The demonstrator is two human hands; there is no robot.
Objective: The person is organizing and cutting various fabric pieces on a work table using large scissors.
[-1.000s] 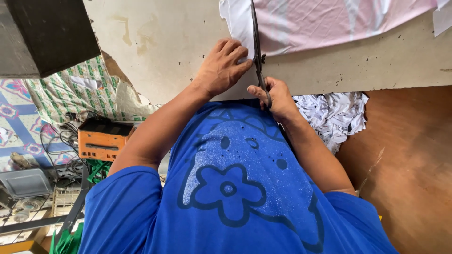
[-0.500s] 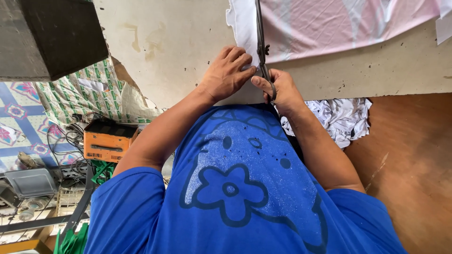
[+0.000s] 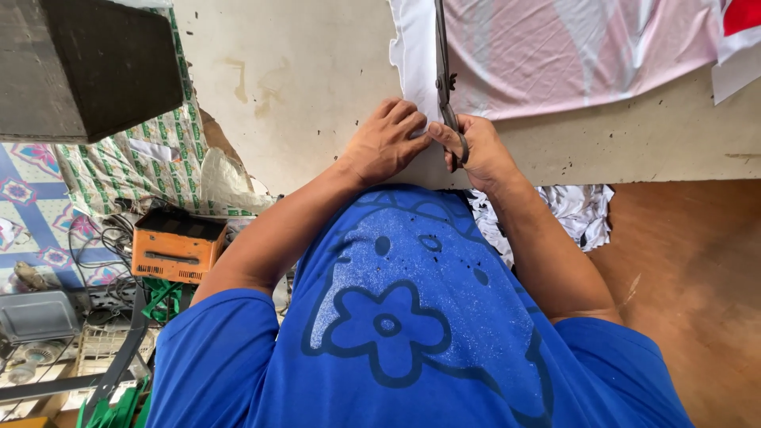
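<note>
Since 0.5 s ago, the left hand [image 3: 384,143] shifts closer, flat on white fabric [image 3: 414,71]; right hand [image 3: 476,150] stays clenched around the scissors [image 3: 444,79].

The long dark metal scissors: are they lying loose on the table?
No, the right hand grips the long dark metal scissors over the pink-and-white cloth.

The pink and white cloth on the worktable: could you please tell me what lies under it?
Under the pink and white cloth lies the pale, stained worktable, bare around it. Anything else beneath is covered. The left hand presses its edge; the right hand holds scissors over it.
</note>
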